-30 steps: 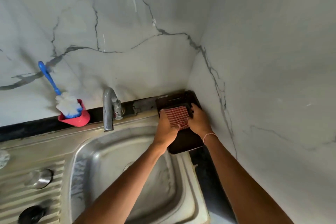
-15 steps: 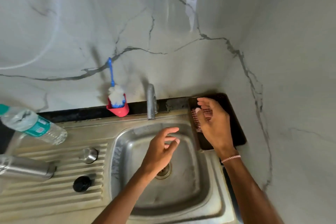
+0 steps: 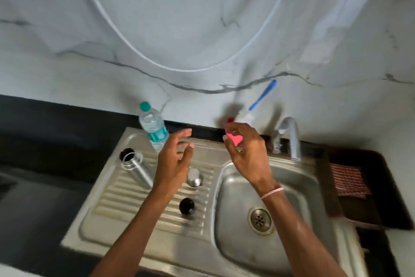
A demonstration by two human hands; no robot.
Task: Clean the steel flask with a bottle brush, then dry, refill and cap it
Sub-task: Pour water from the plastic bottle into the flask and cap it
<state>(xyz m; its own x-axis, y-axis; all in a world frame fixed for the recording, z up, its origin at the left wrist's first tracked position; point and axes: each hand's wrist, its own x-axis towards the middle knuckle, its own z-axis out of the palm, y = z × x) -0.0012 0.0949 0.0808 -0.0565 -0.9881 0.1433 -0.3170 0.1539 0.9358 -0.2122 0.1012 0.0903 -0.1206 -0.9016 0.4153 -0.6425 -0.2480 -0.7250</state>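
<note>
The steel flask [image 3: 137,167] stands uncapped on the ribbed drainboard [image 3: 125,200], left of my hands. A steel cap [image 3: 194,178] and a black stopper [image 3: 186,206] lie on the ribs near my left wrist. My left hand [image 3: 174,162] hovers over the drainboard, fingers spread, holding nothing. A little to its right, my right hand [image 3: 247,155] is up with fingers apart in front of the red holder [image 3: 234,139], not gripping it. The bottle brush [image 3: 262,95], blue-handled with white bristles, leans in that holder against the wall. A clear plastic water bottle [image 3: 153,129] with a teal cap stands behind the flask.
The sink basin [image 3: 292,186] with its drain lies to the right, under a steel tap [image 3: 290,135]. A red checked cloth [image 3: 349,180] rests on a dark tray [image 3: 386,198] at the far right. Black counter [image 3: 45,142] runs left. A white hose loops on the wall.
Both hands left the checked cloth at the right and moved left over the drainboard. The view swung left, bringing the flask and water bottle into sight.
</note>
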